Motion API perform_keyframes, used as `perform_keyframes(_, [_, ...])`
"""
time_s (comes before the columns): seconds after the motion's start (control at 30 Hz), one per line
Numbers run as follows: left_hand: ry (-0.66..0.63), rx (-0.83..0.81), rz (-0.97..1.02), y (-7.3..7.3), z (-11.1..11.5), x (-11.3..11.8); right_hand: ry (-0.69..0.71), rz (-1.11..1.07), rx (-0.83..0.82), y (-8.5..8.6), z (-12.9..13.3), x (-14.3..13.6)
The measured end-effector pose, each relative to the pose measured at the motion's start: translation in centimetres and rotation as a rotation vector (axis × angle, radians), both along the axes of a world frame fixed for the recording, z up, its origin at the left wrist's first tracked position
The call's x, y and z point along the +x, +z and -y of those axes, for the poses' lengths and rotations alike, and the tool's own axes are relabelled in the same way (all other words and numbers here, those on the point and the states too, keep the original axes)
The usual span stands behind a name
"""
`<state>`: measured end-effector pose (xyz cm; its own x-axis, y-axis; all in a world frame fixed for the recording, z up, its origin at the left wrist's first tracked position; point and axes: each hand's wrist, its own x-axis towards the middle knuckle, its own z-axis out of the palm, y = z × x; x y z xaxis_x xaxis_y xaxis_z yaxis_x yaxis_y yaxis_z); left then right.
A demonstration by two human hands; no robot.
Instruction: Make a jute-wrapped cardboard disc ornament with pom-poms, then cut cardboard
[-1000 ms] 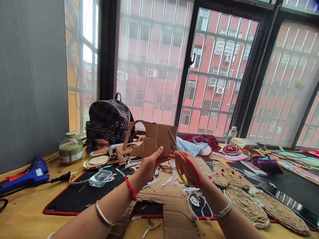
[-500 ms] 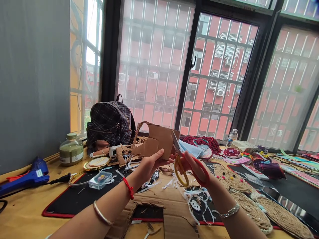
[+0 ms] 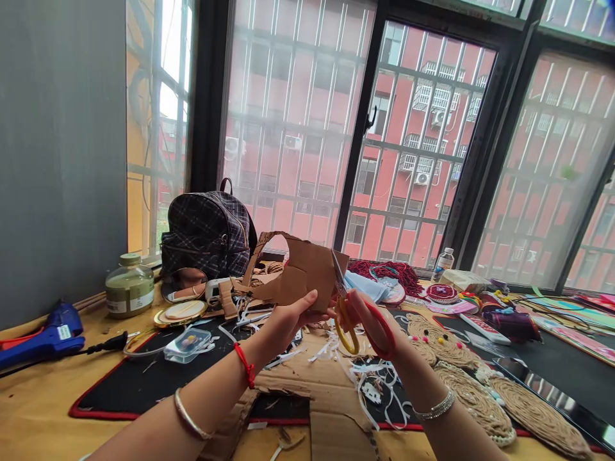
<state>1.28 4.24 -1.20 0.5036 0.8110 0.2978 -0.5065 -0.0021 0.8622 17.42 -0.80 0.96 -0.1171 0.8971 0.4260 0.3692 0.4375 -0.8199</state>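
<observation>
Raised above the table is a brown cardboard piece (image 3: 300,269) with a rounded cut-out at its left side. My left hand (image 3: 295,317) grips its lower edge, thumb on the near face. In my right hand (image 3: 368,317) is a pair of scissors (image 3: 346,330) with one yellow and one red handle loop. Their blades point up and lie against the right part of the cardboard. Below my hands, a larger cardboard sheet (image 3: 331,378) rests on the black mat (image 3: 129,378), with white paper strips (image 3: 379,384) scattered about.
A plaid backpack (image 3: 206,237), a glue jar (image 3: 129,286) and a blue glue gun (image 3: 45,336) stand at the left. Coiled rope pieces (image 3: 471,397), a dark glossy panel (image 3: 552,400) and red yarn (image 3: 389,274) lie at the right. A bottle (image 3: 442,264) stands by the window.
The view has shifted slightly, so the surroundings appear a little further left. Both hands keep their hold; the cardboard's right edge sits slightly further right past the blades.
</observation>
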Motion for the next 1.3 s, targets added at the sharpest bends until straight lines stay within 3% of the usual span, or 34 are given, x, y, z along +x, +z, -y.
perform_keyframes(0.3, [-0.008,0.035,-0.046,-0.1,-0.1,-0.1,-0.044,0.026,0.107,-0.2,-0.3,-0.4])
perform_keyframes(0.73, [-0.034,0.024,-0.027,0.3,-0.1,-0.4,-0.062,0.035,0.052,0.1,-0.2,-0.5])
perform_keyframes(1.1, [-0.119,0.058,-0.051,0.3,-0.8,-1.1,-0.01,-0.002,0.03,-0.7,-1.3,0.5])
perform_keyframes(1.3, [-0.115,0.03,-0.083,0.8,-0.7,-1.4,-0.053,-0.036,0.002,-0.7,-1.4,0.6])
